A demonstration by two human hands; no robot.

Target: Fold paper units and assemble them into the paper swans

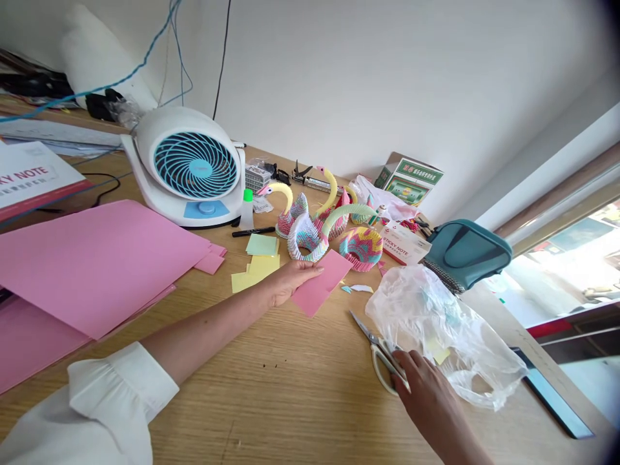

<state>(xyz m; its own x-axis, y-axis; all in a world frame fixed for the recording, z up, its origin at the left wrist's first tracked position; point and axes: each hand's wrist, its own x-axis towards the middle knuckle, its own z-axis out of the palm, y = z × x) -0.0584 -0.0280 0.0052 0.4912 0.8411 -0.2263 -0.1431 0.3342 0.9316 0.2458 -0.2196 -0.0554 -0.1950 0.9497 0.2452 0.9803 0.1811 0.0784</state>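
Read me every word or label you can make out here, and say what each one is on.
"STICKY NOTE" on the small white box at the right.
"KY NOTE" on the larger box at the left, cut off by the picture's edge.
The print on the green carton is too small to read.

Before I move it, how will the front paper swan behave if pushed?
The front paper swan is probably light, built from many small folded pieces. Its raised curved neck may make it tip, and squeezing could loosen the pieces.
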